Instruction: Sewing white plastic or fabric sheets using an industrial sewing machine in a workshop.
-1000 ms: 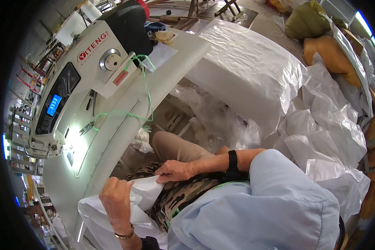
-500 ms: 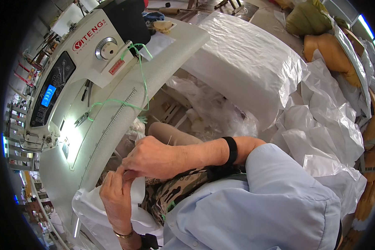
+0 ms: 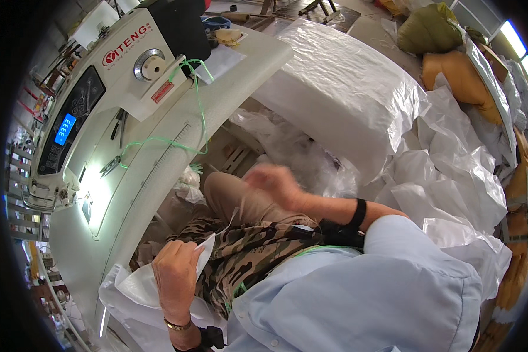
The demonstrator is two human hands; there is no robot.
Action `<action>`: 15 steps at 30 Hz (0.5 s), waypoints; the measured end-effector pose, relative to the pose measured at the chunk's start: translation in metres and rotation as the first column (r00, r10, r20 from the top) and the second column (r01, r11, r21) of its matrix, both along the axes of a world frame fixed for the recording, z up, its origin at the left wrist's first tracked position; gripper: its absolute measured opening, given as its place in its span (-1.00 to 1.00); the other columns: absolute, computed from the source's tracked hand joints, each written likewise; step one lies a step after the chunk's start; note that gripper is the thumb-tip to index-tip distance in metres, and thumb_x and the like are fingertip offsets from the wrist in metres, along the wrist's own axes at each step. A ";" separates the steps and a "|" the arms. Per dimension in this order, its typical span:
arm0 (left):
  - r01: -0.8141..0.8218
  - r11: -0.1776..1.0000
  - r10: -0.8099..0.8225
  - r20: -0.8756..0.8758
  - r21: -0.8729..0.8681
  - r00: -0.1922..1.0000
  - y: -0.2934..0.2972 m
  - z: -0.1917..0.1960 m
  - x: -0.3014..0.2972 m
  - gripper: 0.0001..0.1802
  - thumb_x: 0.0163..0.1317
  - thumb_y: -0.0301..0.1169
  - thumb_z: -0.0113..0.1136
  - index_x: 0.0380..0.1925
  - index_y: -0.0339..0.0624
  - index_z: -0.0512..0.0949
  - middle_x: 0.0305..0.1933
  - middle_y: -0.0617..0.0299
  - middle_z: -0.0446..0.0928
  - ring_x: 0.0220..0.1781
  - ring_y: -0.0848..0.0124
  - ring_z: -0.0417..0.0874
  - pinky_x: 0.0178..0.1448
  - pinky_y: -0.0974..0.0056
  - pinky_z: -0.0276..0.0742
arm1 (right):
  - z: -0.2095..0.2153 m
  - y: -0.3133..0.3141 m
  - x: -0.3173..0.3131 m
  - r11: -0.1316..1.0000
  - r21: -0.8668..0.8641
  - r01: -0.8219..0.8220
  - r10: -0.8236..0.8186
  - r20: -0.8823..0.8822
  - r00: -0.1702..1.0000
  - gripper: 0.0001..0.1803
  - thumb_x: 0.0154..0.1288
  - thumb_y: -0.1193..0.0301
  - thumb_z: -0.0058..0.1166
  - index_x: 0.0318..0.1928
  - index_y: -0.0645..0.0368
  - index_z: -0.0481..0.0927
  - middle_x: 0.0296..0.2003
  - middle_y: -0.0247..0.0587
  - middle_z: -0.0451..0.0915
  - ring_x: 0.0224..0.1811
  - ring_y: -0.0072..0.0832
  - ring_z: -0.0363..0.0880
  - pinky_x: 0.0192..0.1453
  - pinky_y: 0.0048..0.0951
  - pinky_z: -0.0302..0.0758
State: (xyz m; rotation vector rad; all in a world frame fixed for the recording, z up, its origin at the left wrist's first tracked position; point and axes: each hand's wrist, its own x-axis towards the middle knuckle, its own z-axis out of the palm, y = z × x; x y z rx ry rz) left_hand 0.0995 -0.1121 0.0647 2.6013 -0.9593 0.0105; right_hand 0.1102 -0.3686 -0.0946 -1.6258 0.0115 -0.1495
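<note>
My left hand (image 3: 176,271) is closed on the edge of a thin white sheet (image 3: 139,286), in front of the sewing table's near edge. The sheet hangs over my lap and below the hand, and one corner sticks up beside my fingers. From that corner a narrow white strip (image 3: 231,218) trails up and to the right. My right hand (image 3: 276,185) is over my knee, apart from the sheet. Motion smears its fingers, so whether they hold anything does not show.
A white sewing machine (image 3: 120,76) with a lit lamp stands on the pale table (image 3: 158,170) at left. Small thread snips (image 3: 110,166) on a green cord lie there. A large pile of white sheeting (image 3: 346,82) stands beyond, with crumpled sheeting (image 3: 452,176) at right.
My right hand has left my left hand and swung up and to the right. A sheet corner and the narrow strip now show. My left hand has shifted slightly right, still on the sheet.
</note>
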 end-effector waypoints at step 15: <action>-0.020 0.985 0.004 -0.094 -0.172 0.996 0.007 -0.024 -0.004 -0.88 0.12 -0.46 0.30 -0.43 -0.28 0.58 -0.56 0.12 0.43 -0.50 0.16 0.47 -0.39 0.16 0.33 | -0.055 -0.329 -0.049 0.119 -0.914 0.387 -0.982 -0.051 0.182 -0.39 0.25 0.11 0.10 0.32 -0.14 0.36 0.19 -0.18 0.48 0.31 -0.16 0.34 0.32 0.05 0.19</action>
